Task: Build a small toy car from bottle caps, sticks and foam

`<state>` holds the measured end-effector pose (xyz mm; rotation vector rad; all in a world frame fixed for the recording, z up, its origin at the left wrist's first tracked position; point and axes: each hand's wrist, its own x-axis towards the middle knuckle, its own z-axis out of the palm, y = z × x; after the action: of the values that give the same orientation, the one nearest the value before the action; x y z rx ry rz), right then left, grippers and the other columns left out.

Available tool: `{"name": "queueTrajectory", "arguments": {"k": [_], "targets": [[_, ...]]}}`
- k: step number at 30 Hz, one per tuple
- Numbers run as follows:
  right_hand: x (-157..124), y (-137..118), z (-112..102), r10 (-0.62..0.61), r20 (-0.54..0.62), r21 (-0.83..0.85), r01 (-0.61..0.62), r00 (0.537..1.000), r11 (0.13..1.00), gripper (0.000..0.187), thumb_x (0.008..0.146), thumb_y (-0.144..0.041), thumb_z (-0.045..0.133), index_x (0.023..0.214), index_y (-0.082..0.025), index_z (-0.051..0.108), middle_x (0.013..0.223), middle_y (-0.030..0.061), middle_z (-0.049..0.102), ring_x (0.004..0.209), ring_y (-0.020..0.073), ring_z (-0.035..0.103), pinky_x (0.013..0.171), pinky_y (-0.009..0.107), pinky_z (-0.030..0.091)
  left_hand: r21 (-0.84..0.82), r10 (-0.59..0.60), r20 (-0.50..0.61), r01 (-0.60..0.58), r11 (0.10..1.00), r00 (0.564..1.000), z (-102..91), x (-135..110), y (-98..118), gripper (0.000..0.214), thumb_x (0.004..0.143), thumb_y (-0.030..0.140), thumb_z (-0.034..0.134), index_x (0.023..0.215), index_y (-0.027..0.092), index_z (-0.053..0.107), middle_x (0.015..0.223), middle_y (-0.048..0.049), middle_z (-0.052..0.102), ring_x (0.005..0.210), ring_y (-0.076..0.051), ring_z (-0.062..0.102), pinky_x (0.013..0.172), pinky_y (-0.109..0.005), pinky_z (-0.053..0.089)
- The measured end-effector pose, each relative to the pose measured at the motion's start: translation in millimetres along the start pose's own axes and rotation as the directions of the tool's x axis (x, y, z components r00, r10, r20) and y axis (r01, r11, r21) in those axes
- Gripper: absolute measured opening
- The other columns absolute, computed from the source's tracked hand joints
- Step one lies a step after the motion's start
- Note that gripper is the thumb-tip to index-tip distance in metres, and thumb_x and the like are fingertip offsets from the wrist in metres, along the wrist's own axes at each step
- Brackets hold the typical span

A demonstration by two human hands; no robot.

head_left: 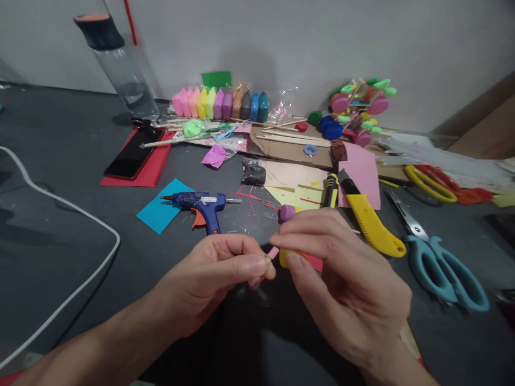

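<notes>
My left hand (pixel 221 273) is closed, its thumb and forefinger pinching a small pink strip (pixel 273 252) that sticks out past the fingertips. Close on the right, my right hand (pixel 346 279) arches over with fingers extended and the thumb apart from them; its fingertips come right up to the strip, and I cannot tell if they touch it. Partly hidden behind the right thumb are a yellow-orange piece (pixel 285 258) and something red (pixel 316 262). A purple clay lump (pixel 287 213) stands just beyond the right fingers.
A blue glue gun (pixel 201 203) rests partly on blue paper (pixel 157 217). On the right lie a yellow utility knife (pixel 372 225) and teal-handled scissors (pixel 438 268). Clay packets (pixel 219 104), sticks and cardboard (pixel 281 150) line the back. A water bottle (pixel 124 75) and phone (pixel 134 153) are left.
</notes>
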<state>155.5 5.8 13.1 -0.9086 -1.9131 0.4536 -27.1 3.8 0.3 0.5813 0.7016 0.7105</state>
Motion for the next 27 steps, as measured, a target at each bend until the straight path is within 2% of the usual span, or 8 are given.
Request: {"name": "queueTrajectory", "arguments": {"k": [2,6,13,16,18,21,24,27], "targets": [[-0.3,0.4,0.6,0.084,0.023,0.079,-0.086,0.996,0.993,0.016,0.091,-0.009,0.063,0.098,-0.021,0.070,0.094,0.0028,0.072,0.092,0.0156,0.067,0.083,0.034,0.053,0.018,0.012,0.001,-0.012,1.000,1.000,-0.7,-1.2,0.7,0.020,0.078,0.026,0.078,0.063,0.017,0.069,0.067,0.0023,0.064,0.067,-0.010,0.049,0.069,-0.023,0.036],[0.6,2.0,0.0,0.142,0.082,0.225,-0.157,0.987,0.962,0.010,0.091,-0.013,0.068,0.086,-0.021,0.070,0.089,-0.0002,0.071,0.087,0.0134,0.067,0.084,0.031,0.053,0.066,0.010,0.005,-0.010,0.998,1.000,-0.5,-2.1,3.3,0.016,0.077,0.025,0.079,0.064,0.017,0.073,0.063,0.0028,0.061,0.064,-0.010,0.048,0.068,-0.022,0.037],[-1.1,4.7,7.7,0.338,0.001,0.416,-0.308,0.941,0.856,0.014,0.091,-0.013,0.067,0.083,-0.023,0.073,0.082,-0.0002,0.073,0.085,0.0143,0.068,0.081,0.027,0.056,-0.009,0.001,-0.084,-0.002,1.000,0.996,3.2,-1.8,6.1,0.032,0.075,0.046,0.082,0.083,0.015,0.075,0.077,-0.0022,0.063,0.072,-0.013,0.053,0.066,-0.022,0.041],[-4.6,8.1,13.2,0.405,-0.066,0.523,-0.314,0.912,0.793,0.012,0.092,-0.016,0.068,0.086,-0.024,0.075,0.087,0.0010,0.073,0.088,0.0145,0.068,0.081,0.026,0.057,0.070,0.112,-0.068,-0.107,0.992,0.991,1.2,-1.8,0.0,0.025,0.078,0.040,0.080,0.086,0.017,0.076,0.082,-0.0026,0.064,0.077,-0.014,0.055,0.071,-0.022,0.043],[-6.1,9.2,15.2,0.415,-0.094,0.545,-0.302,0.905,0.782,0.011,0.092,-0.018,0.068,0.085,-0.024,0.075,0.087,0.0017,0.073,0.089,0.0152,0.068,0.082,0.028,0.057,0.144,0.193,-0.056,-0.183,0.972,0.980,0.0,-0.8,-3.9,0.018,0.083,0.035,0.078,0.089,0.019,0.078,0.086,-0.0025,0.067,0.083,-0.014,0.056,0.077,-0.022,0.043],[-6.2,8.9,15.1,0.391,-0.104,0.523,-0.284,0.914,0.803,0.011,0.090,-0.017,0.069,0.083,-0.023,0.075,0.085,0.0025,0.073,0.088,0.0162,0.068,0.082,0.030,0.057,0.123,0.244,-0.040,-0.238,0.964,0.969,0.9,1.1,-5.0,0.025,0.086,0.043,0.074,0.087,0.018,0.078,0.085,-0.0040,0.067,0.085,-0.017,0.057,0.082,-0.025,0.044],[-5.2,7.9,13.9,0.362,-0.056,0.524,-0.281,0.931,0.804,0.011,0.089,-0.017,0.069,0.082,-0.022,0.075,0.089,0.0027,0.074,0.089,0.0154,0.069,0.083,0.029,0.057,0.076,0.207,-0.005,-0.206,0.976,0.978,3.5,1.9,-1.8,0.033,0.083,0.047,0.076,0.078,0.014,0.077,0.079,-0.0050,0.066,0.082,-0.018,0.057,0.082,-0.027,0.045],[-4.5,7.2,13.4,0.338,0.020,0.541,-0.295,0.941,0.787,0.011,0.090,-0.019,0.069,0.082,-0.022,0.075,0.092,0.0020,0.073,0.088,0.0136,0.069,0.079,0.026,0.057,0.042,0.113,0.007,-0.113,0.993,0.994,3.8,1.7,0.4,0.027,0.080,0.038,0.081,0.071,0.014,0.073,0.074,-0.0034,0.065,0.076,-0.015,0.054,0.076,-0.024,0.042]]}}
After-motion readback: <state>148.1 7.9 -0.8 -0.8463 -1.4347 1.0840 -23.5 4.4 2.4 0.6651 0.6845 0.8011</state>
